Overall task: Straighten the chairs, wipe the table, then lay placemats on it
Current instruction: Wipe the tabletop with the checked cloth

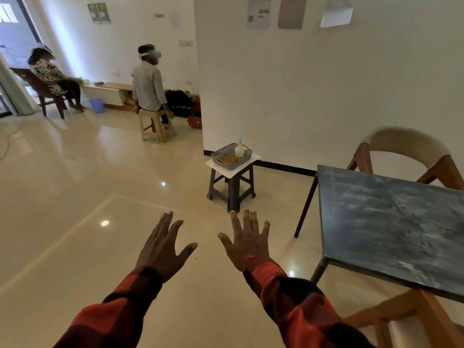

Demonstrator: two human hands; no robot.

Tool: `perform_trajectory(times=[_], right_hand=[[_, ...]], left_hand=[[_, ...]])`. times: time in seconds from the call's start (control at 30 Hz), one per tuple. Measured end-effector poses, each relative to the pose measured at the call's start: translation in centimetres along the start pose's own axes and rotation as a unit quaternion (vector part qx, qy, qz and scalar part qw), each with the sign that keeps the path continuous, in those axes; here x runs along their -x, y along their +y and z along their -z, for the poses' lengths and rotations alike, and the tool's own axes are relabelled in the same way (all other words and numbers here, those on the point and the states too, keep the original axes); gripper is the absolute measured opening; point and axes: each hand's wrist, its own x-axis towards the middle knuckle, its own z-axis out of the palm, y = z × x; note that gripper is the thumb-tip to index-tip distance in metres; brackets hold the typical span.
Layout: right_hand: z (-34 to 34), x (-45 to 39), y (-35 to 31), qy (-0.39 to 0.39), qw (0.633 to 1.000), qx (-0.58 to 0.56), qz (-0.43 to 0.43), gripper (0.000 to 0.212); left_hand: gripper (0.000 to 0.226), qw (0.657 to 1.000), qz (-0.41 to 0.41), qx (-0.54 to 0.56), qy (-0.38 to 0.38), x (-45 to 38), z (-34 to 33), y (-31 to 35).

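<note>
Glossy cream floor stretching wide and bare across the left and centre, bounded at the back by a white wall. At right, a dark slate-topped table, its near-left corner jutting toward the walkway and its right side cut off by the frame. Beyond its far edge, a chair with a curved pale back, blurred and partly hidden behind the tabletop; under the near edge, a second wooden chair, only partly visible at the bottom corner. Against the wall left of the table, a dark stool carrying a grey basket with a pale bottle and something tan inside, too small to make out. In the background, two seated people wearing headsets. In the foreground, left hand and right hand held out over bare floor in red-and-black checked sleeves, backs up, fingers spread, each grip slack and holding nothing. Table just right of the right hand, not touching; both chairs well apart from either grip.
</note>
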Motion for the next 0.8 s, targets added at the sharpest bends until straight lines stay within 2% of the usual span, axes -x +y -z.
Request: perform_trajectory(times=[0.23,0.3,0.43,0.8], right_hand=[[-2.7,-14.8,-1.7,-0.011,0.999,-0.009,-0.041,0.077],[-2.5,-19.0,-1.9,-0.011,0.999,-0.004,-0.044,0.078],[-2.7,-26.6,-2.4,-0.006,0.999,0.005,-0.048,0.073],[-5.5,-46.1,-1.7,0.019,0.994,0.016,-0.109,0.068]], left_hand=[[0.116,0.998,-0.031,-0.033,-0.034,-15.5,-0.9,-5.1],[0.108,0.998,-0.031,-0.036,-0.037,-19.7,-0.7,-6.3],[0.074,0.997,-0.041,-0.044,-0.054,-27.8,-1.3,-8.4],[0.07,0.989,-0.11,-0.025,-0.095,-51.0,-7.2,-13.3]])
